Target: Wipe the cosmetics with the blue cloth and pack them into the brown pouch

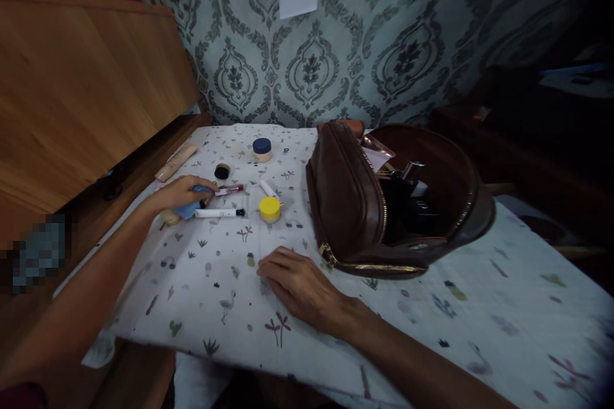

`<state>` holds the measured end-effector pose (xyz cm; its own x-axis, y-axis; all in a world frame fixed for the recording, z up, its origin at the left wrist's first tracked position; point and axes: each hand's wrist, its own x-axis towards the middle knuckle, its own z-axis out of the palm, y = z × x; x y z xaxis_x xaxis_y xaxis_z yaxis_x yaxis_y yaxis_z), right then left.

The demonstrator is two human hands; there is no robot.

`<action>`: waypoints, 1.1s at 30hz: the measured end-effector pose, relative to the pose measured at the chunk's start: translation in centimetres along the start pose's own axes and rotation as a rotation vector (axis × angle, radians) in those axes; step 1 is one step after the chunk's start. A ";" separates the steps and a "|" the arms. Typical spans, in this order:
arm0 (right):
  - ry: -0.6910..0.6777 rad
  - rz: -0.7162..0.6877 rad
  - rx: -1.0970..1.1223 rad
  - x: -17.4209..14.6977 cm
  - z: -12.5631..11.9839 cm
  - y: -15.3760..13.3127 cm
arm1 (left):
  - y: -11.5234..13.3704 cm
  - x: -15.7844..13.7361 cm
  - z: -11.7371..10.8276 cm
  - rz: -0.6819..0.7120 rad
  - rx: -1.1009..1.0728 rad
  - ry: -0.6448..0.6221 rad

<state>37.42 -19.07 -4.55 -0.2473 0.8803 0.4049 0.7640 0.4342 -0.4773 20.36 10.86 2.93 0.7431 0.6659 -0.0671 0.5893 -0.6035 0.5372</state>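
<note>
My left hand (185, 192) is at the left of the cloth, its fingers closed around a blue item (188, 209) whose kind I cannot make out. Beside the fingertips lies a slim tube with a dark red part (234, 189), like a lip gloss. A white tube with a black cap (218, 213) lies just below. My right hand (300, 284) rests palm down on the cloth, fingers loosely bent and holding nothing. Beyond it stands a small jar with a yellow lid (269, 208), with a short white tube (267, 188) behind.
A brown bag (345, 185) gapes open at the right, with cosmetics inside. Farther back are a blue-lidded jar (261, 148), a small black round pot (222, 170) and a beige tube (176, 163). A wooden cabinet (91, 77) borders the patterned cloth (230, 281) at the left.
</note>
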 end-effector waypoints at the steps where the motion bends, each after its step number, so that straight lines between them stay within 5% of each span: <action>1: 0.007 -0.003 -0.003 0.0 0.1 0.0 | 0.2 -0.1 0.1 0.046 0.041 -0.036; 8: 0.037 0.009 0.016 -0.1 0.3 0.2 | 2.4 -1.2 1.9 0.163 0.517 0.131; 15: -0.129 0.090 -0.109 2.0 -0.6 -1.0 | 4.6 0.2 4.0 0.065 0.769 0.015; 23: -0.078 0.143 -0.064 7.5 2.8 0.1 | 5.0 -1.1 4.9 0.093 0.574 0.174; 28: 0.083 0.218 -0.003 8.0 4.4 1.5 | 5.3 -2.1 4.6 0.210 0.384 0.252; 33: 0.315 0.363 0.346 6.9 4.1 1.4 | 5.8 -3.0 3.3 0.359 0.195 0.038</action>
<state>34.33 -11.63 -5.60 0.2232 0.9078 0.3550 0.5146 0.1996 -0.8339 22.64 3.88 3.47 0.9023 0.4115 0.1289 0.3465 -0.8699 0.3511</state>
